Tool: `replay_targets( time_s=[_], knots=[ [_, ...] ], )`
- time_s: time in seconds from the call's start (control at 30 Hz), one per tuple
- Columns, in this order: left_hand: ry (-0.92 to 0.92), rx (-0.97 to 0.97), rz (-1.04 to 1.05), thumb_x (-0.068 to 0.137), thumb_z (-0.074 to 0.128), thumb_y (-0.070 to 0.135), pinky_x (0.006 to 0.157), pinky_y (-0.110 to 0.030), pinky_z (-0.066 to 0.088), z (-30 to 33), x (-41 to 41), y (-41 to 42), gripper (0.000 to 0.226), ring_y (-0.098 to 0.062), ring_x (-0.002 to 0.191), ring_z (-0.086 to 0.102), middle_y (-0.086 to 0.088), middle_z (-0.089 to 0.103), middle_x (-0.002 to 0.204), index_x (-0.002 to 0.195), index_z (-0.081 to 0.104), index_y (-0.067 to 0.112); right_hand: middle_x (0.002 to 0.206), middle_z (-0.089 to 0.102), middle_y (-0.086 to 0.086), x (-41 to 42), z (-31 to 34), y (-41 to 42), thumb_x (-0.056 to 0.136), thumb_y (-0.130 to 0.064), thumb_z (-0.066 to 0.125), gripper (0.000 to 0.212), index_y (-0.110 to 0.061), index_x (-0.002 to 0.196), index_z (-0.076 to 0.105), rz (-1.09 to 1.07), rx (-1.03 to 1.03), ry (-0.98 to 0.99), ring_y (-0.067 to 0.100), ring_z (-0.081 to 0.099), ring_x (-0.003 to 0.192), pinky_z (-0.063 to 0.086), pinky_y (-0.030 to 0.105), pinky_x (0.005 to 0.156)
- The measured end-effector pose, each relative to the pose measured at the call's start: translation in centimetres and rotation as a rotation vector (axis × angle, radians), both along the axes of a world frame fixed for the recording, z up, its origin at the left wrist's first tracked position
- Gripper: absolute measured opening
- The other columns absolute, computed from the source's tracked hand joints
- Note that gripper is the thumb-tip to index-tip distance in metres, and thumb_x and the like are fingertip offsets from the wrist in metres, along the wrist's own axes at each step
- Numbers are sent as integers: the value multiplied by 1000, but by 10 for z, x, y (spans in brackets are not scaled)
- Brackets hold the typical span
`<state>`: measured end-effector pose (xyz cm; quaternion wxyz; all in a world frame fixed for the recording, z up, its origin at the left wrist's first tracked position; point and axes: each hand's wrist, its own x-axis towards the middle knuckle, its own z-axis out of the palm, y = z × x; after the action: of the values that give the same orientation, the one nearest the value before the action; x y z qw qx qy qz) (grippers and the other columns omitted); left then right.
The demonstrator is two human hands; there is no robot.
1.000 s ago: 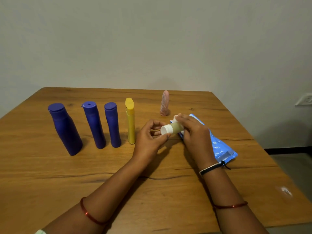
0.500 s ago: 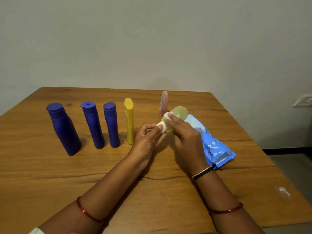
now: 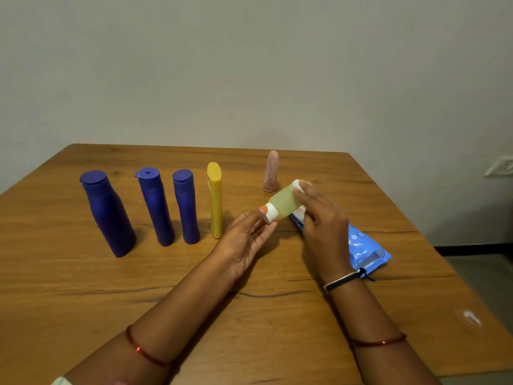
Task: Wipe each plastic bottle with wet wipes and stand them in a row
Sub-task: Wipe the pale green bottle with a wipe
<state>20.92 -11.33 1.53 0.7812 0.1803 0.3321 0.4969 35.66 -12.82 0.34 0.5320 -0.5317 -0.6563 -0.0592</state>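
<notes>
A small pale-green bottle [image 3: 282, 202] with a white cap is held tilted above the table. My left hand [image 3: 247, 240] pinches the cap end. My right hand [image 3: 322, 218] grips the bottle's far end with a white wet wipe [image 3: 297, 185] under its fingers. Three blue bottles [image 3: 107, 215] [image 3: 155, 207] [image 3: 185, 205] and a yellow bottle [image 3: 215, 198] stand in a row at the left. A pink bottle [image 3: 271, 171] stands alone behind my hands.
A blue wet-wipes pack [image 3: 363, 247] lies flat on the wooden table [image 3: 83, 287] under and to the right of my right hand. The table's right edge [image 3: 433, 245] drops to the floor; a wall runs behind.
The green bottle went from lying sideways between my hands to tilted, its base raised toward the pink bottle. My right hand slid with the wipe to the bottle's far end.
</notes>
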Motion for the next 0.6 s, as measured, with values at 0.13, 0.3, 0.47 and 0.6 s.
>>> replay_targets(
  time_s=[0.13, 0.3, 0.47, 0.6],
  knots=[
    [-99, -66, -5, 89, 61, 4, 77, -27, 56, 1, -3, 1, 35, -25, 118, 58, -21, 61, 122, 122, 56, -5, 124, 61, 0, -20, -5, -8, 73, 17, 58, 46, -7, 111, 69, 212, -24, -78, 9, 54, 119, 42, 24, 102],
    [-110, -86, 1, 88, 60, 3, 75, -27, 56, 1, -1, 0, 31, -24, 116, 59, -22, 61, 119, 119, 57, -4, 119, 66, 1, -14, -5, -7, 71, 12, 57, 44, -9, 107, 71, 209, -43, -80, 9, 58, 114, 44, 23, 99],
    [71, 41, -8, 87, 61, -1, 77, -27, 57, -3, 3, 0, 11, -21, 97, 65, -14, 65, 104, 94, 58, 7, 119, 64, 1, 19, -1, 5, 77, 16, 52, 44, -9, 109, 70, -82, 31, 88, 7, 56, 112, 47, 27, 97],
    [336, 287, 19, 83, 62, -9, 87, -34, 53, -5, 4, -3, 26, -21, 93, 64, -8, 66, 98, 101, 60, 11, 118, 65, -2, 21, 4, 8, 87, 7, 56, 37, -19, 112, 65, 42, -74, 524, 5, 58, 113, 48, 32, 98]
  ],
)
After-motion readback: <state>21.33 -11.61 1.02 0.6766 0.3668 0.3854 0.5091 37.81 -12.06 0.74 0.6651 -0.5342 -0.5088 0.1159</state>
